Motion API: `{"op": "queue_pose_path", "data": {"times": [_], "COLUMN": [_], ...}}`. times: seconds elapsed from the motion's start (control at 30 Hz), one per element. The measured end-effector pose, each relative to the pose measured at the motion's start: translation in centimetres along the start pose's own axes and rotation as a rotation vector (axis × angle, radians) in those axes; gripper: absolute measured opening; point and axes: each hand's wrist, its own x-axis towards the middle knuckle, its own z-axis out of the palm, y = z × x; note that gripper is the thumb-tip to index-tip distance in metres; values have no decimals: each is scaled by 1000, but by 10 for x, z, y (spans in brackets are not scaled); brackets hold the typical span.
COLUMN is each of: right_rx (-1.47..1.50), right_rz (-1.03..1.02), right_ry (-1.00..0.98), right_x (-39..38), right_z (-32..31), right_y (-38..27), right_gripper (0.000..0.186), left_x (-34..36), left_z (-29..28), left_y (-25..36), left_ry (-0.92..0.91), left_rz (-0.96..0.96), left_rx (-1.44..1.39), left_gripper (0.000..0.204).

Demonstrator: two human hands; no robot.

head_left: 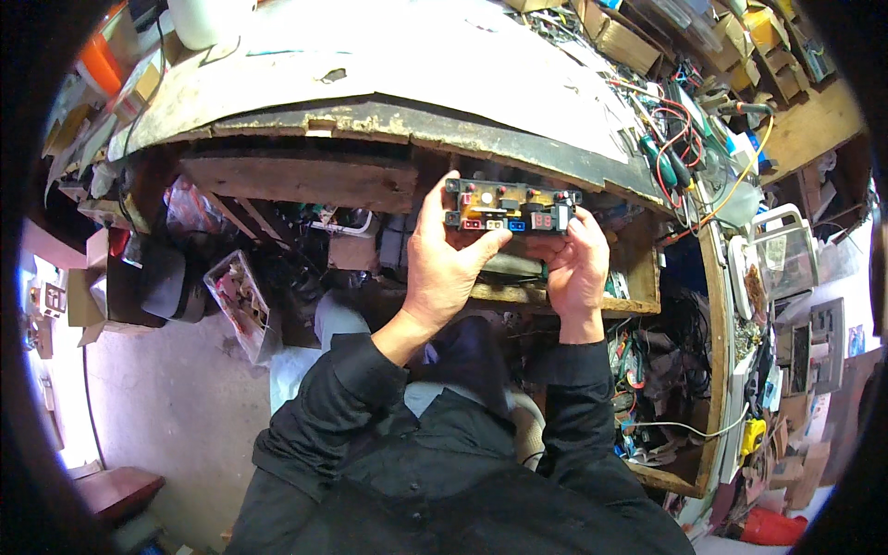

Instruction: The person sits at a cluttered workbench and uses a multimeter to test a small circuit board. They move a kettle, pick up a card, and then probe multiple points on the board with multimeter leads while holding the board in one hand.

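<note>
Closest in, two black-sleeved arms point(356, 375) are stretched forward. Just past them, a slim, rectangular, orange-brown circuit board with black edging point(504, 202) is held up between both hands, so neither is really nearer. Its left end is pinched by the left hand point(444, 273), thumb along the near edge; the right end's gripped by the right hand point(579, 268). Long axis is kept pretty much left-right, component side faced back at the wearer, small red digit display point(544, 221) toward the right end. Beyond that, a pale-topped, worn-edged bench point(416, 69) can be seen.
</note>
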Motion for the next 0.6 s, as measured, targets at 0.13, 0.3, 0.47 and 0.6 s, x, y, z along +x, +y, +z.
{"op": "queue_pose_path", "data": {"times": [0.13,0.3,0.47,0.6], "right_rx": [-45,-44,-49,-53], "right_rz": [-4,-20,-42,-76], "right_ry": [31,43,21,4], "right_x": [-1,-2,0,-2], "right_z": [2,4,0,5], "right_y": [-3,-3,-1,-1], "right_gripper": [39,39,38,35], "left_x": [-1,0,1,1], "left_z": [-1,-2,-3,-4], "left_y": [-1,-1,0,1], "left_ry": [-3,-10,-15,-15], "left_rz": [-2,-4,-5,-6], "left_rx": [-14,-24,-25,-28], "left_gripper": [69,66,64,61]}}
